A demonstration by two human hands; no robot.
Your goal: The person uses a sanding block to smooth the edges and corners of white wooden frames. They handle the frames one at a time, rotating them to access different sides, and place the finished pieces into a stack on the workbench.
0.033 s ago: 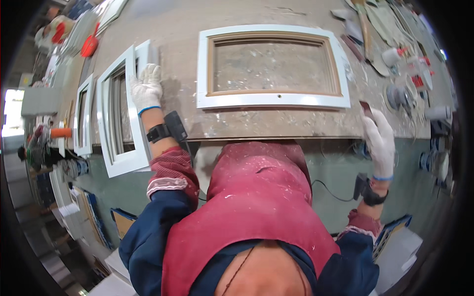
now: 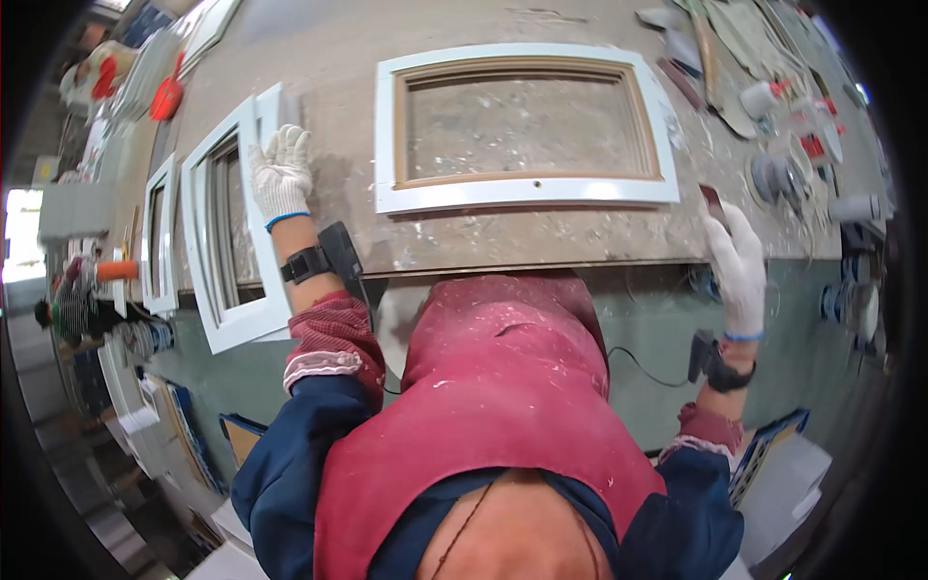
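My left hand, in a white knit glove, has its fingers stretched out. It lies at the right edge of a stack of white rectangular frames that overhangs the table's near edge; whether it presses on them I cannot tell. In front of me a white frame with a tan inner edge lies flat on the table. Off its near right corner, my gloved right hand pinches a small flat reddish-brown piece whose exact kind I cannot make out.
Another white frame stands farther left, below a red dustpan-like scoop. At the right of the table are a brush-like tool with a wooden handle, white bottles and a grey roll. A person is at the far left.
The whole view has shifted slightly. My right hand with the reddish-brown piece has moved a little farther from me; my left hand stays by the stacked frames.
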